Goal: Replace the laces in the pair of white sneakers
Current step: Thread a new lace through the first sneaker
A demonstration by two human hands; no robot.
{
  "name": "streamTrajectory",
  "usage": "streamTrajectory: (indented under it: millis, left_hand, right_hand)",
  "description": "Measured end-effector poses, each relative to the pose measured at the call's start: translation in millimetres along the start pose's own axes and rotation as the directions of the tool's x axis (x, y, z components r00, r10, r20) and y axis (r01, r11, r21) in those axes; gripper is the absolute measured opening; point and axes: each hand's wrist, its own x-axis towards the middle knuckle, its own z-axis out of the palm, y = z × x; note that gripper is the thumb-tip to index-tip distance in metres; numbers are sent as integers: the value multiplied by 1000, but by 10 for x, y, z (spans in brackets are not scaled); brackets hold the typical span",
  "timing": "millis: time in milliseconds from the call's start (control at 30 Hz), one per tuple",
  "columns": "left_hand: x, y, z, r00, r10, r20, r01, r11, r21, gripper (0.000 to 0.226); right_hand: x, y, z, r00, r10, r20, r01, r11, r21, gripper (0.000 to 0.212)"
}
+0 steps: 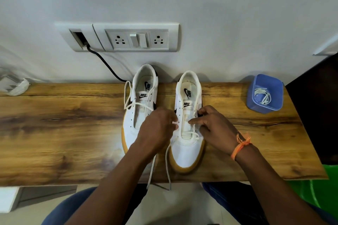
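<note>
Both hands (184,126) pinching lace (193,134) on right sneaker (188,133), left sneaker (139,107) beside.

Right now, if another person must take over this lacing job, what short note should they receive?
Left hand: fingers curled at the left eyelet row of the right shoe, pinching the lace, as far as I can tell.
Right hand: pinches the lace at the right eyelet row.
Right shoe: laced only through the lowest holes; two loose ends hang over the table edge.
Left shoe: one lace loosely across the upper holes, mostly unlaced.
Blue box, far right: more white laces inside.
Left to do: lace both shoes fully.
</note>
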Motion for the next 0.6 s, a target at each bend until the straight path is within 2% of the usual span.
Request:
streamTrajectory:
  millis: [67,167,233,300,367,467,600]
  left_hand:
    - [13,-42,29,998,1,65,-1,1000,-2,15]
    - [37,-68,51,997,28,66,-30,999,22,11]
    - [37,-80,36,998,31,60,-35,998,56,16]
    - [52,-153,-33,1000,-4,3,4,995,100,17]
    - [77,-264,-120,997,-46,-67,57,985,163,10]
    - [46,-253,-126,993,-83,-86,100,969,226,10]
    - [-10,-123,-45,987,-7,-161,40,978,206,15]
  right_hand:
    - [-5,-10,1,1000,2,-10,-2,1000,11,28]
    - [-9,-23,5,1000,24,-9,-24,1000,12,30]
    - [-8,-31,1,999,33,-8,-33,999,-3,30]
    - [-1,-38,-4,999,27,-26,-27,1000,6,27]
    - [6,-38,-5,998,29,-47,-27,999,24,23]
    - [9,-40,-5,997,47,-62,-45,998,35,22]
    - [17,-48,5,996,50,-71,-50,999,-4,20]
